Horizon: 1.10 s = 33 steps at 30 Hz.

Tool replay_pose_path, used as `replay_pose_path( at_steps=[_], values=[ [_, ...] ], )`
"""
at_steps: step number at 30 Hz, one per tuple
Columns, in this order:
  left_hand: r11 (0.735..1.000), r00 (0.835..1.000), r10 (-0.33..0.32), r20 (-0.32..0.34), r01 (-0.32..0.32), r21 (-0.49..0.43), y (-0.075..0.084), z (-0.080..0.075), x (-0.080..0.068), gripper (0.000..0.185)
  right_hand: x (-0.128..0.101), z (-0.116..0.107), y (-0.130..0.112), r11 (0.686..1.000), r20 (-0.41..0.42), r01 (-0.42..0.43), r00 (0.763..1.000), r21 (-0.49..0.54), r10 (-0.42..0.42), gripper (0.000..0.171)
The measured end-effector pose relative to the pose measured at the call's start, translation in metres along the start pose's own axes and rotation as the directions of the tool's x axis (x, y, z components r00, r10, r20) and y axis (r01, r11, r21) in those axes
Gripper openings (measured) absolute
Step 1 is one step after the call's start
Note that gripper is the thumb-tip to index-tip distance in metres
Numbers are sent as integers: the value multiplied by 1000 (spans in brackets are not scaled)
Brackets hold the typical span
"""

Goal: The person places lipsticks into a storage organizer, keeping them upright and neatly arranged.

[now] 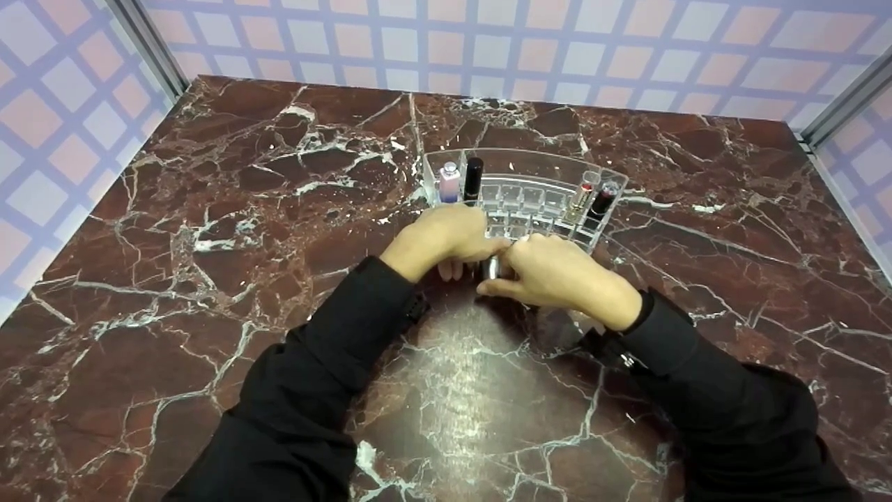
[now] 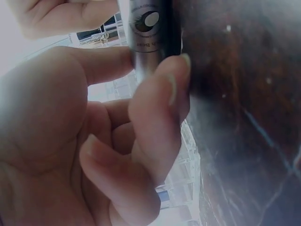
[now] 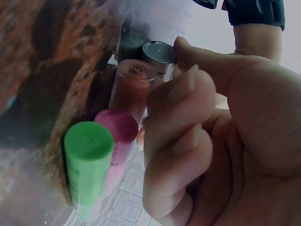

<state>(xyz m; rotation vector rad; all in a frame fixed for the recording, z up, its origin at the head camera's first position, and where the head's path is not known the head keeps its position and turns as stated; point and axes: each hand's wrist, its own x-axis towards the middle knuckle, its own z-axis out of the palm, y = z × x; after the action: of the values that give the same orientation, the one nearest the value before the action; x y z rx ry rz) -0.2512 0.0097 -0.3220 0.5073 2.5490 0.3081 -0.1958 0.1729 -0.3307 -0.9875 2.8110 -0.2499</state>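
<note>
While both hands meet just before the clear acrylic tiered organiser (image 1: pixel 550 183), the slim silver metal tube (image 2: pixel 149 33) sits pinched between the left hand (image 1: pixel 442 237) fingers (image 2: pixel 157 108) and gripped by the right hand (image 1: pixel 557 272). Bare red-brown marble surface (image 1: pixel 209 230) spreads wide to both sides.

Silver tube (image 1: pixel 492 267) mostly hidden between my hands, its label print (image 2: pixel 145 32) too blurred to read, organizer (image 1: pixel 536 199) front covered by my knuckles
</note>
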Motion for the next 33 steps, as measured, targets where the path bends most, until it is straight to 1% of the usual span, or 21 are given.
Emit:
replay_pose_path(
  at_steps=[5,13,21,26,33],
  values=[
    [1000,1000,1,-12,-1,-4,0,0,0,57,0,-1,0,1000,2,4,1000,6,-4,46],
    [999,999,33,-23,-33,4,-1,1,-1,53,0,1,0,1000,-9,15,1000,4,-15,49],
    [998,998,55,-27,-54,6,-3,3,2,51,1,2,-1,1000,-11,4,1000,-18,-4,51],
    [999,999,50,-15,-50,-2,-1,0,1,47,1,2,-1,1000,-10,1,1000,-10,-1,51],
    [998,998,58,-4,-58,-17,0,-2,1,47,1,3,-1,1000,-27,-5,1000,1,5,53]
  ],
)
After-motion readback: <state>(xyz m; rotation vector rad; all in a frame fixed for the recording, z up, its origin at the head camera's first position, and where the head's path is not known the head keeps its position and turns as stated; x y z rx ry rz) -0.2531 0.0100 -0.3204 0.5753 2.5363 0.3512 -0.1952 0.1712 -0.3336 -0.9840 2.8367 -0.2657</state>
